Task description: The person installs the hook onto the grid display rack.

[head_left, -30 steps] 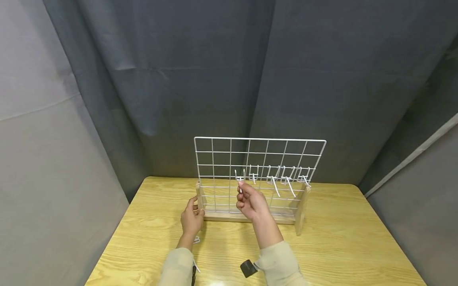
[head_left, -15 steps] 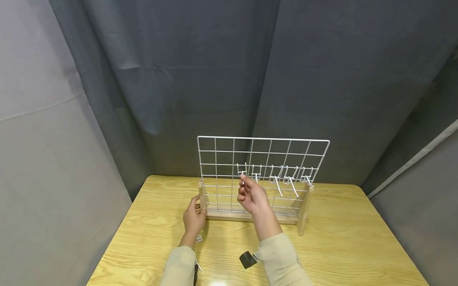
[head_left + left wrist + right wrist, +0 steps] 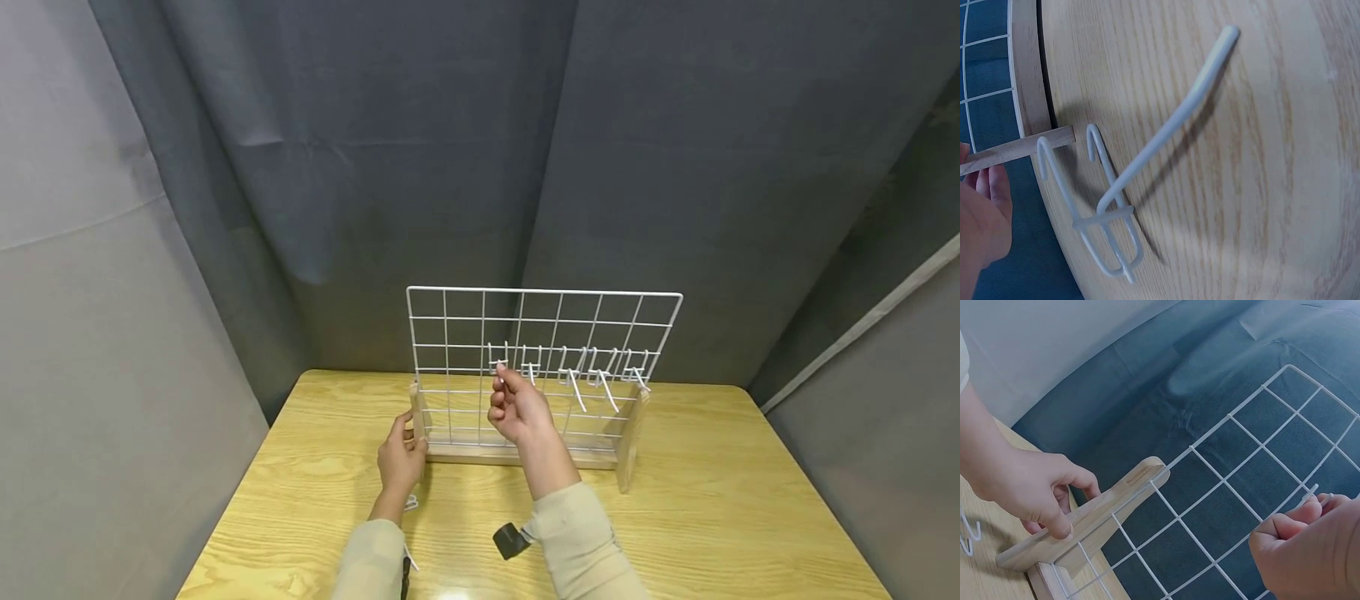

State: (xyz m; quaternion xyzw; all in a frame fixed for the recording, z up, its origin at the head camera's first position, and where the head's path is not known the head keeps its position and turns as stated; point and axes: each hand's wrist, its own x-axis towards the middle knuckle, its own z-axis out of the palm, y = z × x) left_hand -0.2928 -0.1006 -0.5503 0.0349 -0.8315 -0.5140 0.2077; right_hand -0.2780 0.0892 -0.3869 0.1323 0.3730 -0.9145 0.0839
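My right hand pinches the rod of a white wire hook between thumb and fingers. The hook's two bent prongs are at a horizontal wire of the white grid panel; whether they are seated over it I cannot tell. My left hand grips the left wooden upright of the stand, thumb on the near side. Several similar hooks hang in a row on the right half of the grid. Beside my left wrist a loose white hook lies on the table, partly hidden in the head view.
The wooden stand's crossbar and right upright rest on a wood-grain table. A dark grey curtain hangs behind it. Pale cloth walls stand at both sides. A black strap-mounted device sits at my right wrist.
My right hand has raised the pinched hook slightly, bringing its prongs up to the same wire row as the other hung hooks. My left hand has kept its hold on the upright.
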